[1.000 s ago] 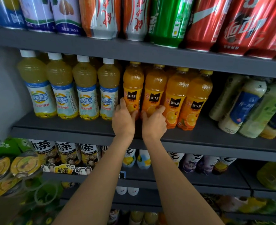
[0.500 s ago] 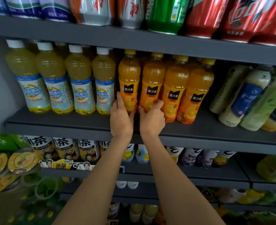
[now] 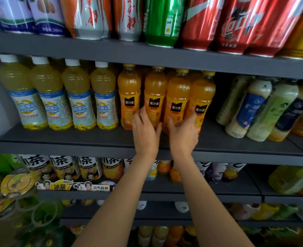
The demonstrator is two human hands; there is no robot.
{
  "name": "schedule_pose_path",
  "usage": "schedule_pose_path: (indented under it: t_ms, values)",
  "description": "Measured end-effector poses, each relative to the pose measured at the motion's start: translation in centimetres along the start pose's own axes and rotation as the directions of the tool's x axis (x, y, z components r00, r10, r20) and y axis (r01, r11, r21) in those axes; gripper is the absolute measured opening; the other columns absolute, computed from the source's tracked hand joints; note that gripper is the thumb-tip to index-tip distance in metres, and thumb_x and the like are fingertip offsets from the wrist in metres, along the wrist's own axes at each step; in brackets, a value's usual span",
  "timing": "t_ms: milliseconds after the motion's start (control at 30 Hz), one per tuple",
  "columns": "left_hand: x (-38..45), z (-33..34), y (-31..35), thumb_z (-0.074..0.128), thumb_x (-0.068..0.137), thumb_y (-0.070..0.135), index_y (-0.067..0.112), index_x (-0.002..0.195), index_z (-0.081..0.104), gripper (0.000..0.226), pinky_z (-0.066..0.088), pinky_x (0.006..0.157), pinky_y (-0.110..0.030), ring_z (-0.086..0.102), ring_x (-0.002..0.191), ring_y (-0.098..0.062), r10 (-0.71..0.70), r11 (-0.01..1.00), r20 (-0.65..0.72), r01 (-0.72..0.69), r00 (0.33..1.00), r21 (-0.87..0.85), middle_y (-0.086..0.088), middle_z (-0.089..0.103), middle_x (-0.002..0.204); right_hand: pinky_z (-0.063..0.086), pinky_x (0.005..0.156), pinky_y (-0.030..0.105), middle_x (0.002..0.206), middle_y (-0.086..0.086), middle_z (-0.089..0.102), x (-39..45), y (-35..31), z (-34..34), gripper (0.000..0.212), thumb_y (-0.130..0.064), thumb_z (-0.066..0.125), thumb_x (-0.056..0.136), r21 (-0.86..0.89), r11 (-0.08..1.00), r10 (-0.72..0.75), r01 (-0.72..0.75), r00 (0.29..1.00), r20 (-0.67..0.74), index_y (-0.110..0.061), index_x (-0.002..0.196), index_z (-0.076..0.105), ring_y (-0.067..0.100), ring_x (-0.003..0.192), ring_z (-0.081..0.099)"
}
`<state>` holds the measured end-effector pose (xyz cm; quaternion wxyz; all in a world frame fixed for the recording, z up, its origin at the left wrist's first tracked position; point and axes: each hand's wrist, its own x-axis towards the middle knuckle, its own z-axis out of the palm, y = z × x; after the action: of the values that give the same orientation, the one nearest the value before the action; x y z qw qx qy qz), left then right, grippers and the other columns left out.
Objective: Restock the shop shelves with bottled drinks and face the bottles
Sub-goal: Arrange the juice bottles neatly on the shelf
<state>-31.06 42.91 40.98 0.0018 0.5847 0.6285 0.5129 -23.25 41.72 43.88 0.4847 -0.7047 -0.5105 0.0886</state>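
While the middle shelf [image 3: 76,138] already carries a full front row, work on the orange juice bottles [image 3: 177,97] at about 12 o'clock from the hands appears to be at the facing stage, not the loading stage. Four of them stand upright, touching side by side, black labels turned outward. The left hand [image 3: 145,129] grips the lower part of the second bottle [image 3: 154,98], fingers curled round its left side and thumb on its right. The right hand [image 3: 182,132] holds the third bottle [image 3: 176,102] low down, fingers spread narrowly round its base. Yellow drinks with white caps [image 3: 52,93] at 10 o'clock look neatly faced. Pale bottles [image 3: 254,107] at 2 o'clock lean and seem still to need straightening. No loose stock is in view, so remaining restocking cannot be judged.
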Motion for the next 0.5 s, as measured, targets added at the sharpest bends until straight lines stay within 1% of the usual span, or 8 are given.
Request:
schedule_pose_path:
  t_ms: [67, 100, 167, 233, 300, 500]
  values:
    - [0.5, 0.9, 0.7, 0.065, 0.084, 0.028, 0.002, 0.141, 0.027, 0.074, 0.033, 0.105, -0.038, 0.033, 0.130, -0.031, -0.084, 0.996, 0.032, 0.083, 0.996, 0.016, -0.019, 0.037, 0.139, 0.045, 0.076, 0.037, 0.106, 0.010, 0.065, 0.5, 0.4, 0.4, 0.054, -0.043, 0.058, 0.088, -0.118, 0.993, 0.008, 0.003, 0.996, 0.088, -0.012, 0.127, 0.039, 0.031, 0.099, 0.061]
    - [0.7, 1.3, 0.9, 0.065, 0.084, 0.030, 0.002, 0.142, 0.025, 0.076, 0.032, 0.105, -0.038, 0.033, 0.130, -0.032, -0.106, 0.993, 0.030, 0.105, 0.994, 0.046, -0.019, 0.037, 0.139, 0.046, 0.077, 0.038, 0.109, 0.012, 0.064, 0.8, 0.4, 0.6, 0.050, -0.042, 0.057, 0.088, -0.145, 0.989, 0.017, -0.002, 0.994, 0.106, -0.011, 0.123, 0.040, 0.033, 0.100, 0.061]
    - [1.1, 1.8, 1.1, 0.066, 0.083, 0.029, -0.001, 0.141, 0.028, 0.076, 0.032, 0.103, -0.040, 0.036, 0.125, -0.035, -0.129, 0.985, 0.011, 0.126, 0.992, 0.117, -0.020, 0.040, 0.138, 0.047, 0.078, 0.039, 0.110, 0.014, 0.063, 1.3, 0.4, 0.9, 0.044, -0.041, 0.056, 0.090, -0.161, 0.987, 0.018, 0.001, 0.993, 0.114, -0.009, 0.118, 0.042, 0.034, 0.101, 0.061]
    - [1.5, 2.1, 1.2, 0.069, 0.080, 0.025, -0.003, 0.137, 0.034, 0.072, 0.035, 0.100, -0.042, 0.041, 0.120, -0.037, -0.139, 0.978, -0.021, 0.140, 0.990, 0.154, -0.023, 0.045, 0.132, 0.047, 0.079, 0.041, 0.110, 0.014, 0.063, 1.6, 0.4, 1.1, 0.043, -0.039, 0.055, 0.090, -0.172, 0.985, -0.005, 0.026, 0.993, 0.116, -0.008, 0.118, 0.043, 0.034, 0.100, 0.061]
    - [1.6, 2.4, 1.2, 0.069, 0.080, 0.021, -0.004, 0.134, 0.038, 0.067, 0.037, 0.098, -0.043, 0.043, 0.116, -0.039, -0.132, 0.977, -0.050, 0.138, 0.990, 0.162, -0.024, 0.047, 0.128, 0.048, 0.080, 0.042, 0.111, 0.015, 0.063, 1.6, 0.3, 1.2, 0.044, -0.038, 0.054, 0.091, -0.186, 0.982, -0.016, 0.039, 0.992, 0.121, -0.007, 0.120, 0.043, 0.035, 0.101, 0.061]
    - [1.6, 2.3, 1.0, 0.064, 0.084, 0.022, -0.002, 0.135, 0.036, 0.063, 0.030, 0.103, -0.038, 0.038, 0.121, -0.035, -0.144, 0.981, -0.021, 0.145, 0.989, 0.131, -0.022, 0.043, 0.132, 0.048, 0.080, 0.041, 0.113, 0.015, 0.062, 2.0, -0.4, 1.2, 0.041, -0.035, 0.052, 0.093, -0.217, 0.976, 0.004, 0.029, 0.988, 0.151, -0.006, 0.119, 0.042, 0.035, 0.103, 0.061]
